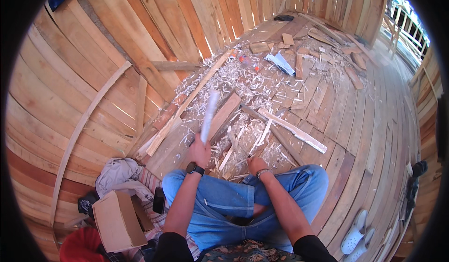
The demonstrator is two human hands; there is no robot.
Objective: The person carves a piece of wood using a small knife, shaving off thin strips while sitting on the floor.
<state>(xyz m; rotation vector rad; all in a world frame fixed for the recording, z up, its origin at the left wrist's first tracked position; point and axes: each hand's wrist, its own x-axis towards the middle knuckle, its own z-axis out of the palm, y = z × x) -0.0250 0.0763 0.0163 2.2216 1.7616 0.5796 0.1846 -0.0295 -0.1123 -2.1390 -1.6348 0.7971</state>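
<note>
My left hand (200, 153), with a dark watch at its wrist, is closed around the lower end of a long, pale, flat strip (210, 113). Motion smears the strip, so I cannot tell whether it is a blade or wood. It points up and away from me, beside a thick wooden plank (226, 114). Above my crossed legs, my right hand (257, 165) is closed at the near end of a short wooden stick (233, 140), which slants away to the left. Its fingertips are partly hidden. Thin split sticks (262, 133) and curled wood shavings (251, 127) lie just beyond it.
A long batten (196, 96) lies along the left wall, and a pale-edged board (299, 134) lies right of the shavings. Wood offcuts (299, 65) litter the far floor. An open cardboard box (114, 222) stands at my left; white clogs (356, 234) sit at my right.
</note>
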